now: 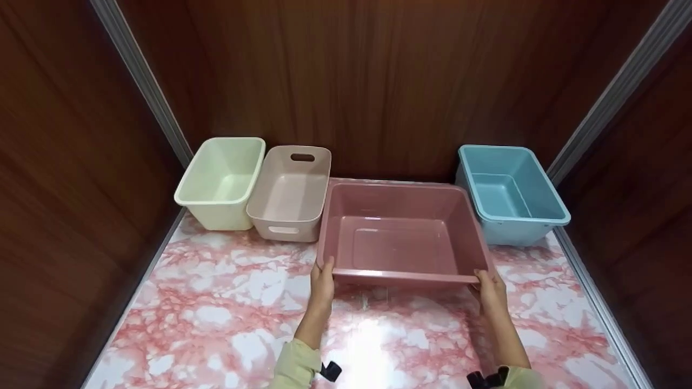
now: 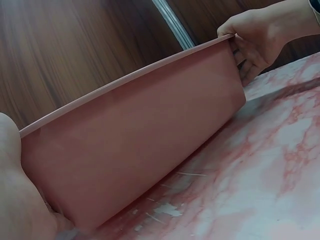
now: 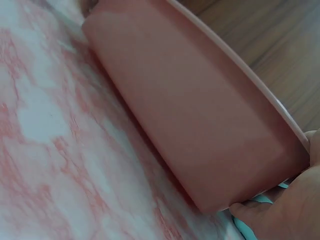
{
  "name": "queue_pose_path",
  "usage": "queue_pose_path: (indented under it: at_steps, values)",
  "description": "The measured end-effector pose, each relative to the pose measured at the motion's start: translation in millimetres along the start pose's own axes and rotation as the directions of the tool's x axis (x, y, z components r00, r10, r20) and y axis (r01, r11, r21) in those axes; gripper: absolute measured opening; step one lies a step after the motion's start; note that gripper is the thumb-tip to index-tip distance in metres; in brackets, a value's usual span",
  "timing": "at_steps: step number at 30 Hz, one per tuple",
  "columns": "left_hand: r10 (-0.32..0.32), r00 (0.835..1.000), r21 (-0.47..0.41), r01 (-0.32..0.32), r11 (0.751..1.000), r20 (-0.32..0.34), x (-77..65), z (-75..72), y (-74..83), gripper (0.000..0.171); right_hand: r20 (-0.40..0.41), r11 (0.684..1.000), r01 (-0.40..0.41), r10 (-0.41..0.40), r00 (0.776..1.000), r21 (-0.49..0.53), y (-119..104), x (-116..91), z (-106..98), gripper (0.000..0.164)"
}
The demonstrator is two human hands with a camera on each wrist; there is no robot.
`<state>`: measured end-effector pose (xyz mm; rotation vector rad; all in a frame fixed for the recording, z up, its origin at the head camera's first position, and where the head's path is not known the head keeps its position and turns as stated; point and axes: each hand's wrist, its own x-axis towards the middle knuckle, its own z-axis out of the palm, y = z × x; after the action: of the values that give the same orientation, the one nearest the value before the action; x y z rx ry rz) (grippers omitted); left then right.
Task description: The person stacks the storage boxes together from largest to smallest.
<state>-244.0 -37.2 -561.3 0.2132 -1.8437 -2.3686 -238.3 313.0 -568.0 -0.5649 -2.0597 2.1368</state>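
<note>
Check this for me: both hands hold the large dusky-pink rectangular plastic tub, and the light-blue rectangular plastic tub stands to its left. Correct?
Not quite: the blue tub stands to the right of the pink tub, as the head view shows. The left hand and right hand do hold the pink one.

We are wearing pale yellow-green sleeves (image 1: pixel 296 363), the left one visibly creasing. Small, blocky black wrist cameras (image 1: pixel 331 371) are jutting inward beside them. Our left grip (image 1: pixel 323 281) and right grip (image 1: pixel 492 289) are showing bare.
</note>
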Motion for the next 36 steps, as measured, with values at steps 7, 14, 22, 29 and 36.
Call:
queue_pose_path:
  at_steps: [7,14,22,29,36]
  values:
    - [0.03,1.0,-0.019,-0.03,0.999,-0.008,0.3,-8.6,-24.5,0.047,-0.017,1.0,-0.004,0.004,1.0,0.001,0.2,-12.0,-0.8,0.045]
    - [0.038,0.999,-0.028,-0.037,0.999,0.028,-7.4,-12.7,-12.4,0.043,-0.038,1.0,-0.005,0.004,0.999,-0.006,2.0,-17.7,-4.0,0.048]
    - [0.014,0.998,0.051,-0.017,0.999,0.056,-15.7,-17.8,8.3,0.043,-0.023,0.999,-0.013,0.014,1.0,0.036,6.1,-23.7,-9.6,0.047]
    - [0.03,0.998,0.077,-0.035,0.996,0.061,-17.9,-23.8,9.0,0.041,-0.017,0.997,-0.04,0.039,0.999,-0.068,8.2,-31.0,-16.8,0.051]
    - [0.015,0.995,0.068,-0.022,0.997,0.101,-20.9,-28.9,7.2,0.042,-0.031,0.997,-0.026,0.023,0.999,-0.076,10.8,-36.5,-20.4,0.047]
